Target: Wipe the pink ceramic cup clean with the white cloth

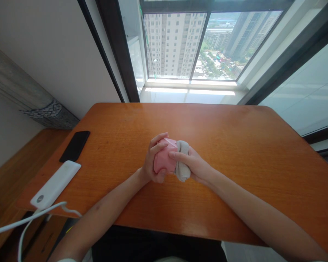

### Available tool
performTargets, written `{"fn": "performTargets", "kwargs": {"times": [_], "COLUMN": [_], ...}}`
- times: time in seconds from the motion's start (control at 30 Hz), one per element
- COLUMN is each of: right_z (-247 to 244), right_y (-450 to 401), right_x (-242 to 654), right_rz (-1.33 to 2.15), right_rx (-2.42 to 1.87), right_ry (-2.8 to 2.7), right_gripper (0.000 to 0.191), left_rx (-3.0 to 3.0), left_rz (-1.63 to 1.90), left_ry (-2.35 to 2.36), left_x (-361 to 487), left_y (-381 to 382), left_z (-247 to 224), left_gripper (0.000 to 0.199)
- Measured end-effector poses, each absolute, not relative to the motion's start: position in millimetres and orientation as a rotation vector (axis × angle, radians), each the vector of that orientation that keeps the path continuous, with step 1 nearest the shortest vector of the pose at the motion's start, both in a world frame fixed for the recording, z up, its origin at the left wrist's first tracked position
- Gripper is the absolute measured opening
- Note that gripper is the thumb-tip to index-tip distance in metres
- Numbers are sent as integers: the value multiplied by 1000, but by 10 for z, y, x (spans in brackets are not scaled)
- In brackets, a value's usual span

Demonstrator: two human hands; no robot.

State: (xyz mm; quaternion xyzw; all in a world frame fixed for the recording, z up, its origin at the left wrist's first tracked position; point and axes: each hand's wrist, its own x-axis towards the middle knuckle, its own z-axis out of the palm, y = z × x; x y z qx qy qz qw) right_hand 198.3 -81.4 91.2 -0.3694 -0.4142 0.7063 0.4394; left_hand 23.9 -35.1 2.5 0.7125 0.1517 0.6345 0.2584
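I'm up at head height now, close over the wooden table (235, 145), looking forward and down, window (175, 43) beyond.

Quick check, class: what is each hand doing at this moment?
Left hand: closed around the pink faceted object.
Right hand: closed on the grey cloth, thumb on the pink object.

- A faceted pink object (165, 156), made up of flat, angular faces, is held over the worktop (235, 160) in the left grip (155, 160); its far side is partly covered by fingers.
- A light grey cloth (183, 162), bunched into soft folds, is pressed against the object's right side and is held by the right grip (194, 164).
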Motion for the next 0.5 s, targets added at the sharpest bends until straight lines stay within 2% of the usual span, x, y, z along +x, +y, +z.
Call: {"fn": "performTargets", "kwargs": {"times": [0.1, 0.23, 0.3, 0.5], "right_z": [901, 855, 815, 654], "right_y": [-829, -857, -852, -786], "right_x": [1999, 1999, 2004, 2065], "right_rz": [1557, 1292, 1096, 489], "right_rx": [-1006, -1107, -1115, -1062], "right_ry": [-1358, -1744, -1931, -2468], "right_gripper": [35, 45, 43, 15], "left_rx": [1817, 1475, 1314, 1007], "left_rz": [1672, 1489, 1362, 1101], "left_ry": [465, 498, 502, 535], "left_x": [275, 316, 331, 355], "left_y": [-387, -421, -414, -331], "left_z": [71, 152, 185, 190], "left_gripper": [65, 59, 56, 47]}}
